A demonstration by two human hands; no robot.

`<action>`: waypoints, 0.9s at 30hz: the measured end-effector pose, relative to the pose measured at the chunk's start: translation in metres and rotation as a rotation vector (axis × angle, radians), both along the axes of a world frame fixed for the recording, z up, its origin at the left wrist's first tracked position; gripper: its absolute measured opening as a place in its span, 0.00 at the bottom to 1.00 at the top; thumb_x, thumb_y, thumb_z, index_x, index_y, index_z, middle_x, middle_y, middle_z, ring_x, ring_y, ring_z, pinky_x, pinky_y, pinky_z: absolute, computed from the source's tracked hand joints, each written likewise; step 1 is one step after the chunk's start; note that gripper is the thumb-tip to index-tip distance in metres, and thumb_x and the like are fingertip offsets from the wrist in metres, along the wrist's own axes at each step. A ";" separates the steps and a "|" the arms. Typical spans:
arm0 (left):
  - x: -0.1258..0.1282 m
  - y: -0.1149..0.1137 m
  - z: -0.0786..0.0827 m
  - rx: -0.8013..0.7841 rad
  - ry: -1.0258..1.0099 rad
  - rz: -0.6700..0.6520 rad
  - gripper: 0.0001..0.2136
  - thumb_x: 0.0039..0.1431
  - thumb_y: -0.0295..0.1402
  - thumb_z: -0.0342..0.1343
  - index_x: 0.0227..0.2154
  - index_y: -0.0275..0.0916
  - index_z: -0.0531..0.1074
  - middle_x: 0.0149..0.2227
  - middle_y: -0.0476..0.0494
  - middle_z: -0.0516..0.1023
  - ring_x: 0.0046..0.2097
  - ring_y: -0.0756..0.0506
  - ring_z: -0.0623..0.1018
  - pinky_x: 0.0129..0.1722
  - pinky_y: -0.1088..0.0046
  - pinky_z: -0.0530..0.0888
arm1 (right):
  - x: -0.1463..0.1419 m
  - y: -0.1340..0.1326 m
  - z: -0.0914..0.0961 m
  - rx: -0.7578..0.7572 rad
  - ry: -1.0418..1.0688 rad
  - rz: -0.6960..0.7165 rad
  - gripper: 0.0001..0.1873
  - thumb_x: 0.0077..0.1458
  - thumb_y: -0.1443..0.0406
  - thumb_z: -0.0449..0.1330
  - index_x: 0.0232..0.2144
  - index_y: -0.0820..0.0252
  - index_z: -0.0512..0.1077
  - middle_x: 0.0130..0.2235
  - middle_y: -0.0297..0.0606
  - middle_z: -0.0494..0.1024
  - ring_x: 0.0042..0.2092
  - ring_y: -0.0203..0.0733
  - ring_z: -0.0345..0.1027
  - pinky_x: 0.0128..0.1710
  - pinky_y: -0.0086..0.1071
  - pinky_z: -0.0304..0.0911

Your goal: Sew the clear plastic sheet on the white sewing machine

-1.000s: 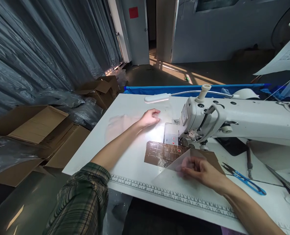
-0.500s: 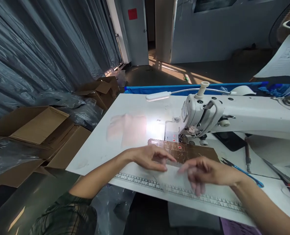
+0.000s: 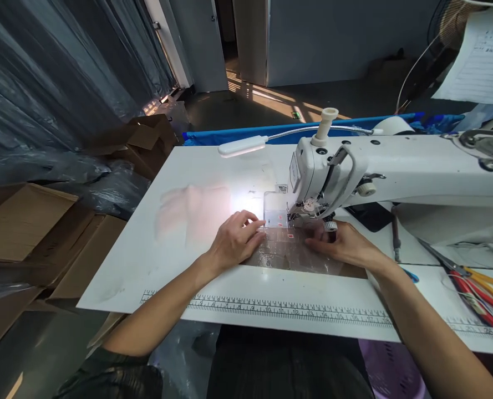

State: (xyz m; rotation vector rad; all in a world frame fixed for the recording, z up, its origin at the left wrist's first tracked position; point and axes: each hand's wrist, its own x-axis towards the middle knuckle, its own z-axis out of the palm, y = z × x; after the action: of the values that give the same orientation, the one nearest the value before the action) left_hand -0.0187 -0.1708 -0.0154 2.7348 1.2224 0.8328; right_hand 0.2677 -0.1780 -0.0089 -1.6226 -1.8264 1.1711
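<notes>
A white sewing machine (image 3: pixel 354 166) stands on a white table (image 3: pixel 154 266). Under its needle lies a brown panel covered by a clear plastic sheet (image 3: pixel 290 252) with small red marks. My left hand (image 3: pixel 233 241) rests flat on the sheet's left edge, fingers stretched toward the needle plate. My right hand (image 3: pixel 341 244) lies on the sheet's right side just below the presser foot, fingers pressed down on it and partly hidden by the machine head.
A lamp (image 3: pixel 242 147) on a gooseneck lights the needle area. A pinkish translucent stack (image 3: pixel 192 213) lies left of the machine. Scissors and red-yellow tools (image 3: pixel 474 285) sit at the right. A printed ruler (image 3: pixel 271 307) runs along the table front. Cardboard boxes (image 3: pixel 34 233) stand at the left.
Both hands moved forward from the table's front edge onto the sheet at the needle, bringing the clear sheet over the brown panel. The view dropped and shifted closer.
</notes>
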 end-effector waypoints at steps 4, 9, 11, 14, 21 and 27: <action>0.008 -0.009 -0.002 -0.094 0.067 -0.394 0.10 0.65 0.36 0.55 0.44 0.37 0.76 0.40 0.40 0.79 0.38 0.45 0.77 0.38 0.66 0.74 | 0.001 -0.007 0.000 -0.153 0.113 0.120 0.15 0.51 0.54 0.64 0.30 0.59 0.71 0.20 0.26 0.63 0.23 0.32 0.57 0.22 0.28 0.52; 0.006 -0.010 0.001 -0.517 -0.198 -0.276 0.19 0.64 0.47 0.54 0.45 0.36 0.75 0.40 0.39 0.79 0.40 0.44 0.78 0.40 0.64 0.76 | -0.037 -0.007 0.011 -0.318 0.263 0.117 0.18 0.53 0.54 0.64 0.41 0.60 0.73 0.26 0.30 0.70 0.27 0.33 0.65 0.25 0.27 0.62; 0.000 -0.008 0.004 -0.817 -0.378 -0.182 0.26 0.65 0.52 0.47 0.51 0.34 0.70 0.40 0.38 0.78 0.35 0.46 0.79 0.33 0.68 0.76 | -0.055 -0.005 0.016 -0.325 0.357 0.107 0.19 0.53 0.55 0.65 0.42 0.61 0.73 0.29 0.33 0.74 0.31 0.35 0.71 0.30 0.29 0.69; -0.007 -0.008 0.009 -1.059 -0.487 -0.061 0.31 0.62 0.54 0.52 0.58 0.34 0.62 0.38 0.40 0.78 0.30 0.49 0.78 0.27 0.72 0.75 | -0.065 -0.004 0.021 -0.321 0.479 0.217 0.22 0.56 0.53 0.62 0.49 0.59 0.72 0.39 0.38 0.79 0.44 0.41 0.75 0.45 0.37 0.72; -0.005 -0.014 0.014 -0.933 -0.454 0.091 0.24 0.60 0.38 0.59 0.57 0.36 0.63 0.34 0.48 0.78 0.24 0.52 0.74 0.23 0.76 0.74 | -0.040 -0.021 0.000 0.311 -0.105 0.263 0.19 0.65 0.59 0.50 0.53 0.57 0.72 0.47 0.44 0.78 0.47 0.48 0.72 0.49 0.45 0.69; 0.005 -0.015 0.008 -0.794 -0.467 0.129 0.24 0.60 0.35 0.59 0.57 0.35 0.62 0.29 0.51 0.77 0.23 0.52 0.75 0.26 0.75 0.76 | -0.038 -0.022 -0.019 0.703 -0.453 0.464 0.19 0.62 0.65 0.52 0.53 0.57 0.72 0.46 0.50 0.72 0.48 0.54 0.66 0.49 0.53 0.65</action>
State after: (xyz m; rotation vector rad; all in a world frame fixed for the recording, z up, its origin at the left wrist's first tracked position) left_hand -0.0139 -0.1860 -0.0073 1.7396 1.2642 0.7212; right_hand 0.2297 -0.1997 -0.0280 -1.1254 -2.5990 0.2084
